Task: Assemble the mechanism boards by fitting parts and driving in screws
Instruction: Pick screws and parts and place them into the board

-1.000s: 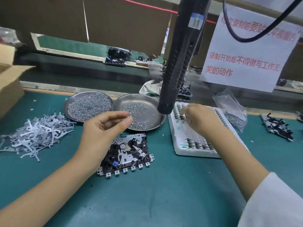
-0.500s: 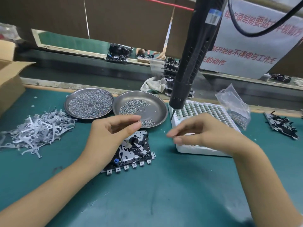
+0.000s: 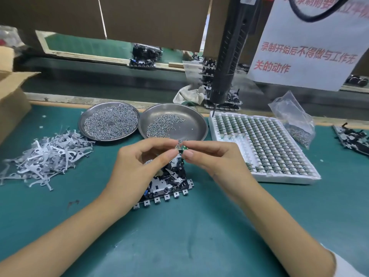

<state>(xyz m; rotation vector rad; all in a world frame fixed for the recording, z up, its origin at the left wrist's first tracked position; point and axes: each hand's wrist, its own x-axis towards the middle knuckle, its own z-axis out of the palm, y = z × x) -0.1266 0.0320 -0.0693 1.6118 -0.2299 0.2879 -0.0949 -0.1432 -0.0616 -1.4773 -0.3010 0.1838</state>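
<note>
Both hands (image 3: 139,168) (image 3: 215,162) pinch green part (image 3: 183,149), possibly screw.

Hanging screwdriver (image 3: 229,62) probably blocks reach to trays (image 3: 201,126).

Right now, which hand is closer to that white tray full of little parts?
The right hand. It hovers just beside the white tray, near its left edge, pinching a small green part. The left hand is further off, over the mechanism board.

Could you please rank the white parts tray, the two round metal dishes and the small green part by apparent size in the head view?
1. white parts tray
2. two metal dishes, alike
3. green part
</note>
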